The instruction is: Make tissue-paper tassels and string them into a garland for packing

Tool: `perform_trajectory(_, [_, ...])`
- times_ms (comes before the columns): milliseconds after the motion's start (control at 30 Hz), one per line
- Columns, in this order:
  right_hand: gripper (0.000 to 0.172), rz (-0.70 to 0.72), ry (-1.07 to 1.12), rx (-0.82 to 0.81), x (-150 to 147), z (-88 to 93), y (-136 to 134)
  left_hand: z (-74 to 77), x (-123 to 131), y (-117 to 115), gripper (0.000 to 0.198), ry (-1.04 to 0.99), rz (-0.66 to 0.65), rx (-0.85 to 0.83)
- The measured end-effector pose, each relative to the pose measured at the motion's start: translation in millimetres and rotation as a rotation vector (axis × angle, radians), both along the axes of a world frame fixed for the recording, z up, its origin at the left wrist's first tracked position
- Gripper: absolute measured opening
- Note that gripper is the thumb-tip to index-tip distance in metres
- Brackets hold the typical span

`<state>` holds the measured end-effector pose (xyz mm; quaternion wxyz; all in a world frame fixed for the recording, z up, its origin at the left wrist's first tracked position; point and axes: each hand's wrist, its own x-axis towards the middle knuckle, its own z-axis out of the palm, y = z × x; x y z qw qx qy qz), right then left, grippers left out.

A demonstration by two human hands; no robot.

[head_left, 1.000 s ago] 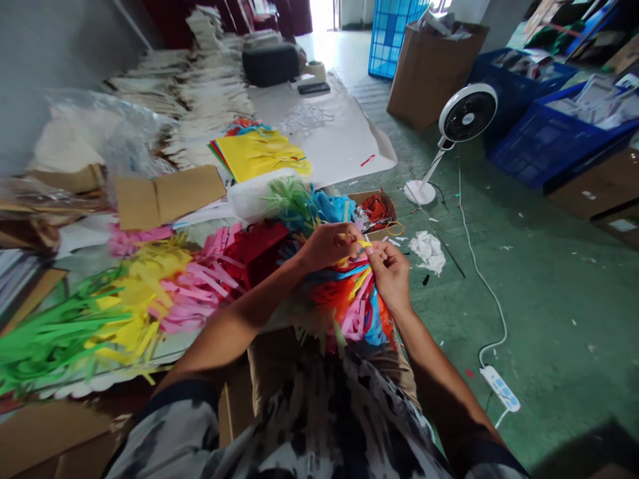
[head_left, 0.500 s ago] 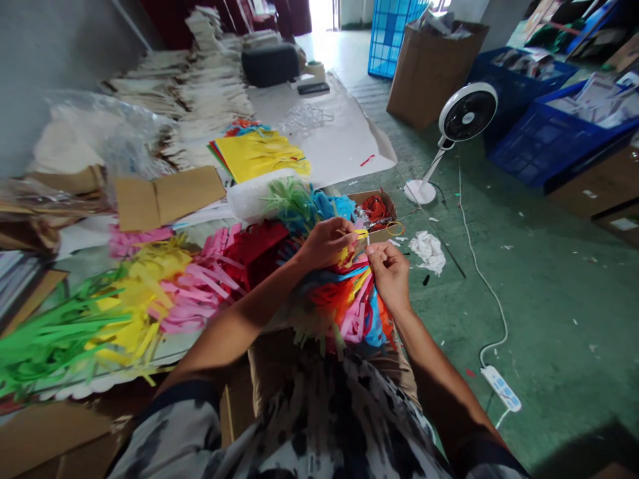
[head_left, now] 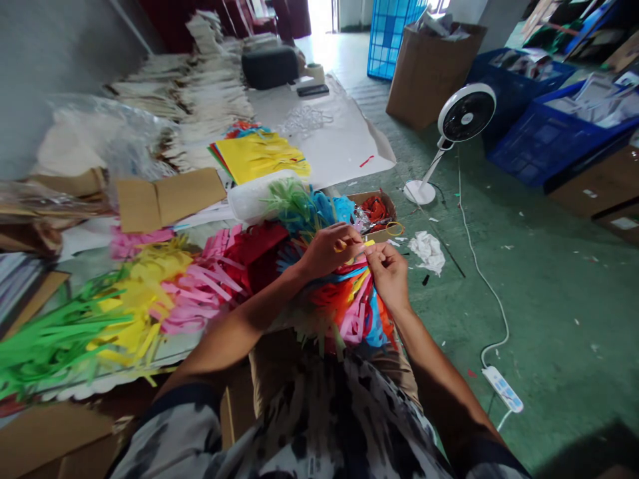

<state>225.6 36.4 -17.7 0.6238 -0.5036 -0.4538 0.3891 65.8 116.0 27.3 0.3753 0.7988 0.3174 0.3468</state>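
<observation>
Over my lap, my left hand (head_left: pixel 333 249) and my right hand (head_left: pixel 390 269) meet with their fingertips pinched close together. A small bit of yellow strip (head_left: pixel 369 243) shows between them, at the top of a multicoloured fringed bundle (head_left: pixel 349 299) of orange, pink, blue and yellow strips. My left fingers are closed on the yellow strip. The right thumb and forefinger are closed too, but what they pinch is too small to make out. The bundle hangs below both hands, toward my body.
Green fringe (head_left: pixel 54 339), yellow fringe (head_left: pixel 134 306) and pink fringe (head_left: pixel 200 293) lie on the table at left. Beyond my hands is a small box (head_left: pixel 382 234) with red material. A white fan (head_left: pixel 466 118) and a power strip (head_left: pixel 503 389) are on the floor at right.
My left hand has moved slightly down and its fingertips now meet the right ones. The white piece seen upright between the hands no longer shows. The right hand has barely moved.
</observation>
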Motion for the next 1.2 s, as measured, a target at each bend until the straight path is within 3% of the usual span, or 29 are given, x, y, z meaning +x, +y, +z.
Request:
perform_trajectory(100, [0.027, 0.012, 0.007, 0.002, -0.6, 0.1, 0.4, 1.2, -0.1, 1.6, 0.031, 0.019, 0.005, 0.031])
perform_trajectory(200, [0.029, 0.017, 0.005, 0.000, -1.1, 1.3, 0.3, 0.5, 3.3, 3.7, 0.022, 0.027, 0.064, -0.022])
perform_trajectory(333, [0.029, 0.019, 0.005, 0.001, -0.9, 2.0, -0.4, 1.7, 9.5, 4.6, 0.029, 0.000, 0.048, -0.126])
perform_trajectory(433, [0.029, 0.027, 0.013, 0.000, -0.4, 1.4, -0.6, 5.0, 12.4, 3.4, 0.024, 0.007, 0.051, -0.128])
perform_trajectory(700, [0.028, 0.023, 0.055, -0.007, -3.7, 1.7, 0.3, 7.1, 10.6, -3.0, 0.018, 0.184, 0.116, 0.116])
perform_trajectory(900, [0.025, -0.058, -0.077, 0.009, -3.7, 2.4, -0.2, 6.5, 13.3, -8.4, 0.023, 0.413, 0.137, 0.313])
perform_trajectory(1067, [0.026, -0.054, -0.093, 0.015, -0.7, -1.4, -2.6, 6.5, 11.0, -14.7, 0.030, 0.528, 0.149, 0.342])
perform_trajectory(1200, [0.025, -0.046, -0.088, 0.025, 0.0, -3.0, -2.5, 19.2, -16.6, -8.9, 0.032, 0.619, 0.269, 0.277])
